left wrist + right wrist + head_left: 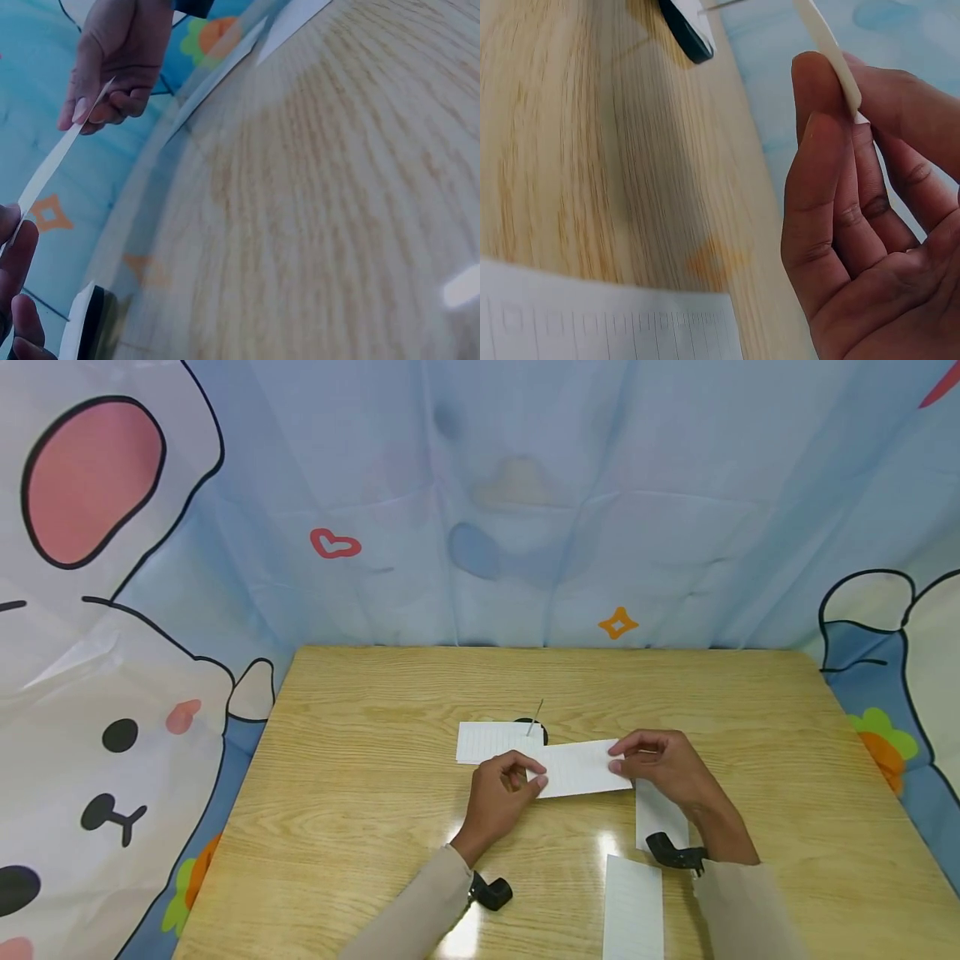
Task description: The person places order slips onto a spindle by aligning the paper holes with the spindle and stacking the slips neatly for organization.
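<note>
Between both hands hangs a white paper slip with faint lines. My left hand pinches its left end between thumb and fingers. At the right end, my right hand pinches it the same way; the right wrist view shows the slip's edge between thumb and fingertips. Just behind the held slip stands a paper spike with a thin upright metal pin and a dark round base, mostly hidden. A lined slip lies over that base, with the pin rising at its right end.
Two more paper slips lie on the wooden table: one slip partly under the right wrist, another slip nearer the front edge. A patterned blue curtain hangs behind the table. Dark wrist cameras sit on both wrists.
</note>
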Demonstrator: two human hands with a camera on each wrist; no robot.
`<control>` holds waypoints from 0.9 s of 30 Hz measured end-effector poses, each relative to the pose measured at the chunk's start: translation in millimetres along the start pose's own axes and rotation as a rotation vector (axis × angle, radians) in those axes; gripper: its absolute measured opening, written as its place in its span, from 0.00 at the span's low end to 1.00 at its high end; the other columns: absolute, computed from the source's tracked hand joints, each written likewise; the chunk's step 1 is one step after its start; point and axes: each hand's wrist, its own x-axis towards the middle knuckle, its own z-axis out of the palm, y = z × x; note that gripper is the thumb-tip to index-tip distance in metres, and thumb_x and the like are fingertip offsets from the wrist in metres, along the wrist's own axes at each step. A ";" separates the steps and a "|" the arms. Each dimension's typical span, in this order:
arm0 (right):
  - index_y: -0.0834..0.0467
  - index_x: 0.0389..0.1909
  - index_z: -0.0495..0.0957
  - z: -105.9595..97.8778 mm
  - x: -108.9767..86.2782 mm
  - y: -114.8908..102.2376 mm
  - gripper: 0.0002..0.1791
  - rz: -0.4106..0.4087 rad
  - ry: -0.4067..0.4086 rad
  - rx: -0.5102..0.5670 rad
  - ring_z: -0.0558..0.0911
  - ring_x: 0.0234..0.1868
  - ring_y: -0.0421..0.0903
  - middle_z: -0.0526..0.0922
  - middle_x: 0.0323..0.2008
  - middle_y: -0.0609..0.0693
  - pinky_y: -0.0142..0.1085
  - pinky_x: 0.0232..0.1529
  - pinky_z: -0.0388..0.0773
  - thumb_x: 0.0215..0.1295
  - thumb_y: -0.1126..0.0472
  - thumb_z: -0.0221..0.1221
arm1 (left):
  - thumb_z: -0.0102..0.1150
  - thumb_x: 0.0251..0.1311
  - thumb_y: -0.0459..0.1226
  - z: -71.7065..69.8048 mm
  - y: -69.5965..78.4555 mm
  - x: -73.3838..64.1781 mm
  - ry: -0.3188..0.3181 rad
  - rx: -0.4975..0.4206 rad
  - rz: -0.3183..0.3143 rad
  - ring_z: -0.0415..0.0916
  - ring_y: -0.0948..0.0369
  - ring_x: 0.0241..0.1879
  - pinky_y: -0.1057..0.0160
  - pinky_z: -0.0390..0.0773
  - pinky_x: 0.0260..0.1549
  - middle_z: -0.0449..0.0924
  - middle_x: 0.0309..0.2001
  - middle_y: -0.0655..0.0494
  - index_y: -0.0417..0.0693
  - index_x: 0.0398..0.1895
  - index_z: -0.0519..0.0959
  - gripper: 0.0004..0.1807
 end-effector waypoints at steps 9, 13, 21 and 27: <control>0.66 0.47 0.85 12.7 5.2 -11.2 0.17 -0.026 -0.006 0.010 0.91 0.41 0.46 0.87 0.45 0.45 0.42 0.42 0.86 0.67 0.58 0.73 | 0.71 0.69 0.39 -16.6 3.2 5.8 0.059 -0.021 0.003 0.71 0.65 0.31 0.69 0.72 0.34 0.80 0.33 0.51 0.53 0.42 0.90 0.03; 0.66 0.47 0.84 17.9 8.8 -17.5 0.15 -0.053 0.000 0.024 0.91 0.42 0.48 0.89 0.44 0.48 0.41 0.43 0.88 0.69 0.59 0.71 | 0.71 0.69 0.38 -24.6 6.4 9.7 0.079 -0.016 0.003 0.71 0.64 0.30 0.71 0.70 0.30 0.79 0.31 0.49 0.50 0.42 0.91 0.04; 0.66 0.47 0.84 29.6 17.7 -33.2 0.14 -0.086 0.044 0.027 0.87 0.35 0.47 0.88 0.40 0.50 0.43 0.40 0.88 0.71 0.58 0.70 | 0.70 0.70 0.39 -40.6 15.8 19.2 0.113 0.021 0.016 0.72 0.64 0.31 0.71 0.68 0.29 0.80 0.30 0.51 0.51 0.42 0.90 0.03; 0.64 0.48 0.85 36.0 26.1 -45.3 0.14 -0.097 0.054 0.028 0.87 0.35 0.46 0.88 0.40 0.50 0.43 0.41 0.88 0.72 0.58 0.69 | 0.69 0.70 0.38 -52.9 21.6 24.8 0.144 0.030 0.035 0.72 0.64 0.32 0.70 0.68 0.31 0.81 0.31 0.52 0.52 0.41 0.91 0.03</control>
